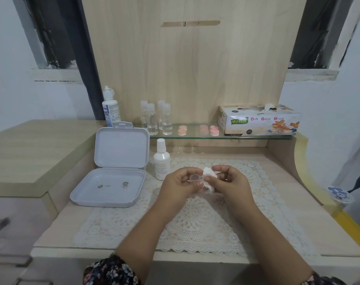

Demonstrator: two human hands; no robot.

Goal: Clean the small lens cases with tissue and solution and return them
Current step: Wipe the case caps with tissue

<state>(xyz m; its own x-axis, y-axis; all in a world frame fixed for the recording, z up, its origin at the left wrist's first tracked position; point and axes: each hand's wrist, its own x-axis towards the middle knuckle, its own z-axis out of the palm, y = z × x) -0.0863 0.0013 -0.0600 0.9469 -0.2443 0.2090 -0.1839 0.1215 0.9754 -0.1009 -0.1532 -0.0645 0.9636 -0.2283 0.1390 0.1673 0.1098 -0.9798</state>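
While both hands meet above the lace mat (195, 223), the left hand (180, 183) pinches a small lens case (195, 178) between its thumb and curled fingers. The case is see-through and round, and it sits right at the fingertips, up off the table. The right hand (229, 182) holds a little wad of white tissue (209, 175) with its fingers bent around it. The tissue touches the case (part of the wad is hidden behind the thumb).

Near the left hand, a small white bottle (162, 161) stands upright at the back edge of the mat. Beside that bottle, on the left, lies a white box (113, 182) with its lid standing open. Two tiny round things (112, 185) rest on the floor of the box, well apart from each other; they are too small to tell what they are.

Behind all this runs a glass shelf (197, 135). On it stand four clear little bottles (156, 120) close together, and near them lie some pink round caps (198, 130). At the right end of the shelf sits a tissue box (259, 120) with flowers on it. At the far left a taller white bottle (110, 109) with a blue label stands against the wooden back panel.
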